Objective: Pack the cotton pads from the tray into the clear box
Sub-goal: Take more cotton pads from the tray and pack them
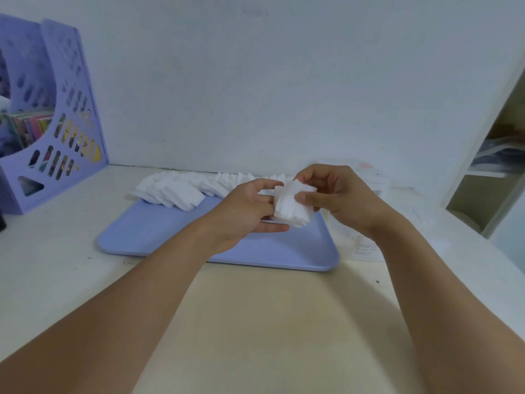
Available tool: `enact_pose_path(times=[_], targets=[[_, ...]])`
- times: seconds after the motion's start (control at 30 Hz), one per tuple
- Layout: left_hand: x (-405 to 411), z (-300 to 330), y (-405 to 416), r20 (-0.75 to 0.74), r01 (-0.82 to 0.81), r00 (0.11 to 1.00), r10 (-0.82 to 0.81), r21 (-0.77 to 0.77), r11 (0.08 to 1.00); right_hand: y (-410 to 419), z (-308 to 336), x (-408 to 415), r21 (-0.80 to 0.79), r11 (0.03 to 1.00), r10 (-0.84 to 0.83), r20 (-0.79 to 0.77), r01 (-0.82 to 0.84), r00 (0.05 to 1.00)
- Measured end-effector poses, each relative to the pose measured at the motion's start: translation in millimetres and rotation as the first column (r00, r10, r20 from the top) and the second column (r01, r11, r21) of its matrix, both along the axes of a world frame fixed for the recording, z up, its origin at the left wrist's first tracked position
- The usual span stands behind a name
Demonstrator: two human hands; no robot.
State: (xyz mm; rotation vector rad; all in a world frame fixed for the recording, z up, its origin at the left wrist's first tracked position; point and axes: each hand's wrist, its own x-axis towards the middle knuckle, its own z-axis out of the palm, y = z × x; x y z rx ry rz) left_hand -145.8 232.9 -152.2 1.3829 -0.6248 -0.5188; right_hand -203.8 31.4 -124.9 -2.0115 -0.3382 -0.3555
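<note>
My right hand (338, 194): It pinches a small stack of cotton pads (292, 206), thumb in front and fingers curled behind.

My left hand (244, 214): The fingers are mostly straight and touch the left edge of the stack, to keep it neat. It is not gripping.

Where the stack is: Up in the air between my two hands, over the far right part of the blue tray (170, 231).

The other pads: A long row of pads (181, 189) lies along the back edge of the tray, leaning like fallen dominoes. Lots are left to pack.

The clear box: I think it is the see-through thing (375, 180) behind my right hand, near the wall. It is hard to see, so I cannot be sure.

What could go wrong: The pads are soft and slippery on each other. If I pinch too lightly, the stack could fan out and pads could drop. If I squeeze too hard, they could bend and not fit flat in the box.

Another slip: My arm could bump the row and knock pads onto the desk (255, 322).

Writing: There is a white paper (366, 248) with tiny print right of the tray. It is too small to read. I see no brand names.

Also here: A purple file holder (56, 137) stands at the left with colourful things inside.
</note>
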Motion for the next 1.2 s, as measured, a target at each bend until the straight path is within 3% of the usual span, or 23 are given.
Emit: enact_pose_path(times=[0.1,0.27,0.37,0.47,0.53,0.67,0.73,0.8,0.87,0.93,1.03,1.1,1.2], targets=[[-1.9,1.2,-0.3,-0.012,0.028,1.0,-0.028,0.014,1.0,1.7,-4.6,5.3,-0.042,0.998,-0.047,0.027,0.048,0.999],[-1.7,1.8,-5.3,-0.186,-0.017,0.982,0.003,-0.071,0.997,10.6,-10.4,8.0,-0.095,0.987,-0.123,0.053,0.127,0.991],[-6.1,-4.4,-12.4,-0.101,-0.039,0.994,0.033,-0.06,0.997,20.7,-10.1,6.2,-0.225,0.95,-0.199,0.088,0.214,0.976],[-10.7,-8.2,-20.7,0.037,-0.037,0.999,0.037,-0.001,0.999,32.7,-13.2,2.0,-0.302,0.95,-0.121,-0.117,0.081,0.986],[-11.3,-9.1,-23.0,0.096,-0.033,0.995,0.03,0.025,0.999,35.4,-13.4,0.0,-0.32,0.947,-0.089,-0.176,0.028,0.98],[-12.3,-7.7,-28.6,0.201,0.018,0.98,-0.008,-0.047,0.999,19.0,3.7,-6.1,-0.211,0.977,-0.071,-0.153,0.037,0.986],[-14.0,-8.3,-43.0,0.215,-0.109,0.969,0.123,-0.077,0.991,0.2,11.8,-10.9,-0.212,0.971,-0.136,-0.115,0.109,0.984],[-16.9,-9.6,-54.5,0.243,-0.287,0.919,0.311,-0.13,0.949,-18.3,17.5,-16.7,-0.041,0.975,-0.22,-0.097,0.217,0.971],[-19.0,-14.0,-61.4,0.427,-0.369,0.813,0.395,-0.146,0.918,-41.6,23.5,-25.5,0.256,0.884,-0.379,-0.096,0.39,0.921],[-17.7,-18.3,-67.1,0.685,-0.357,0.679,0.265,-0.007,0.934,-63.1,29.6,-34.3,0.357,0.761,-0.53,-0.14,0.542,0.836],[-22.5,-25.3,-84.6,0.787,-0.301,0.616,-0.029,0.269,0.915,-72.5,26.9,-35.3,0.049,0.768,-0.611,-0.246,0.639,0.753],[-26.9,-32.6,-99.7,0.808,-0.333,0.588,-0.045,0.292,0.896,-69.6,20.7,-26.7,-0.161,0.77,-0.637,-0.243,0.617,0.732],[-25.8,-40.6,-108.2,0.83,-0.342,0.558,-0.009,0.24,0.908,-64.8,8.5,-11.6,-0.384,0.693,-0.706,-0.192,0.61,0.681]])
